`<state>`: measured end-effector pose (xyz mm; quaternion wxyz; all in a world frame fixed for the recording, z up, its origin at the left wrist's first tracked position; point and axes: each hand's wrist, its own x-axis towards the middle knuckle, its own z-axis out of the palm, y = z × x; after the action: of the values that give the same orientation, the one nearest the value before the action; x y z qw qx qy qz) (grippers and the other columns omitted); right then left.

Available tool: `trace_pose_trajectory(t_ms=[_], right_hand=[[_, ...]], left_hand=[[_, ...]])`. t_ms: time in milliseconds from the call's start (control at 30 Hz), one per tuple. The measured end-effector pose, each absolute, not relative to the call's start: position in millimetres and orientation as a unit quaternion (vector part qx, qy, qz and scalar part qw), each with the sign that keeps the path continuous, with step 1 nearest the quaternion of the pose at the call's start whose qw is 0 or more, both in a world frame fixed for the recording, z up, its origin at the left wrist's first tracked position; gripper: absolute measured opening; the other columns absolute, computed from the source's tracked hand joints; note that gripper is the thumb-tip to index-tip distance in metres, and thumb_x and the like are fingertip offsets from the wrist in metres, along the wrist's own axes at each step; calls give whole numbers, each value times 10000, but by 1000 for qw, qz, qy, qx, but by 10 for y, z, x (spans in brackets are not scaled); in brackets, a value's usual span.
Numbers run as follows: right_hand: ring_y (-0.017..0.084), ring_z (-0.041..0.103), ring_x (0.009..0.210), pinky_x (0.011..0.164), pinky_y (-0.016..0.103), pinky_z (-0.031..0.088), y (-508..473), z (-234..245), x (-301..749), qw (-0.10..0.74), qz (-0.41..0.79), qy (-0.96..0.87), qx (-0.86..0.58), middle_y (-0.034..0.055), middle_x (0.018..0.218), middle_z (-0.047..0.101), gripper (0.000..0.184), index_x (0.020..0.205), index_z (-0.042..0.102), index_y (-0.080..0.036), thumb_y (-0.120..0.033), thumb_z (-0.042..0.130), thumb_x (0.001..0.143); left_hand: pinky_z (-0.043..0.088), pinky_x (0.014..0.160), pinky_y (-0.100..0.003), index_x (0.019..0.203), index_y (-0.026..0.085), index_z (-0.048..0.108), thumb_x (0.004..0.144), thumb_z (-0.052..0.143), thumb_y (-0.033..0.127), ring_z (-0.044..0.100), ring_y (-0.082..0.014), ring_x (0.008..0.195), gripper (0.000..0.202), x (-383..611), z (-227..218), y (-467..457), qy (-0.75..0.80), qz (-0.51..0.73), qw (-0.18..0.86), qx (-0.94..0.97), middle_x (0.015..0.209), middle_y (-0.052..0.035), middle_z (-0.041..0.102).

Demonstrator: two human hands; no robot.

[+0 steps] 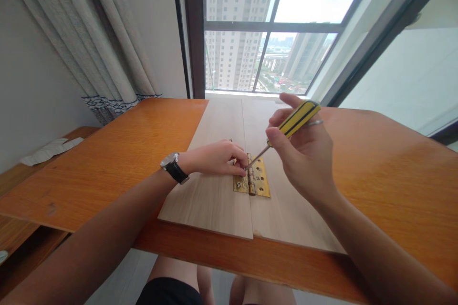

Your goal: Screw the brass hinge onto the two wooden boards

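Two pale wooden boards lie side by side on an orange table. A brass hinge bridges the seam between them. My right hand grips a yellow-and-black screwdriver, its metal tip angled down onto the hinge's left leaf. My left hand, with a wristwatch on the wrist, rests on the left board. Its fingers are pinched together at the screwdriver tip, and what they hold is too small to make out.
A large window with tower blocks beyond stands behind the table. Curtains hang at the back left. A lower wooden shelf with white paper strips sits to the left. My knees show below the table's front edge.
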<state>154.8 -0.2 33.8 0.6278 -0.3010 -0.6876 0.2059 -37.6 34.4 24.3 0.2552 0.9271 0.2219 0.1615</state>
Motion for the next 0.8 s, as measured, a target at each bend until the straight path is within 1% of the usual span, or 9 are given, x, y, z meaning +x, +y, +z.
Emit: trace_pose_trajectory(t_ms=[133,233,300,333,367,500,633,700,800], right_hand=[[199,598,769,718,401,585,33,312,1559,632,200,-681,-313,14,909,641,441,1312,605,-358,-354,729,889],[218,644,807,766,428,601,32,306,1556,641,208,-678,-294,11,884,665,538,1374,557,-386,-355,751,873],[240,683,856,805,447,611,12,322,1542,659,207,-666,-282,14,893,698,631,1417,510,-410,-334,778,851],[248,699,868,811,451,615,0,335,1534,669,205,-657,-280,16,901,714,647,1423,500,-415,-322,783,848],[250,711,869,815,454,618,-11,349,1527,678,204,-648,-283,19,915,728,630,1415,506,-411,-311,776,855],[225,745,830,841,452,621,-14,388,1523,708,193,-614,-289,22,1000,751,434,1310,576,-353,-266,717,909],[227,765,883,860,446,618,39,388,1551,735,178,-592,-276,14,1022,761,339,1200,598,-337,-228,724,905],[226,768,912,867,451,623,58,388,1557,746,175,-581,-272,4,1026,764,294,1134,599,-330,-228,736,895],[214,771,910,873,452,631,62,390,1550,756,184,-568,-268,-9,1006,765,273,1080,592,-315,-223,751,878]], left_hand=[[420,677,-235,750,153,666,884,700,177,524,-105,681,140,-379,226,350,216,169,260,926,785,1,623],[418,683,-235,755,149,659,888,691,174,536,-105,694,139,-385,212,359,214,172,264,924,788,-1,620],[415,685,-236,755,149,652,895,687,192,538,-107,701,151,-388,214,363,213,178,269,922,775,2,613],[414,686,-236,759,151,650,902,683,209,538,-109,705,157,-390,220,365,213,181,272,921,771,3,612],[415,687,-238,768,153,651,909,679,228,538,-111,710,162,-392,229,366,213,184,275,919,771,3,613],[433,723,-252,827,157,662,936,650,268,567,-129,763,156,-429,274,388,236,209,247,916,821,-12,642],[450,781,-285,846,157,662,957,616,225,597,-163,837,138,-514,267,472,288,238,149,915,866,-35,669],[456,811,-307,854,161,668,964,616,230,610,-183,870,140,-563,229,536,322,239,102,910,885,-44,690],[464,846,-338,846,162,677,964,627,227,624,-202,890,144,-624,148,631,382,248,48,889,906,-54,715]])
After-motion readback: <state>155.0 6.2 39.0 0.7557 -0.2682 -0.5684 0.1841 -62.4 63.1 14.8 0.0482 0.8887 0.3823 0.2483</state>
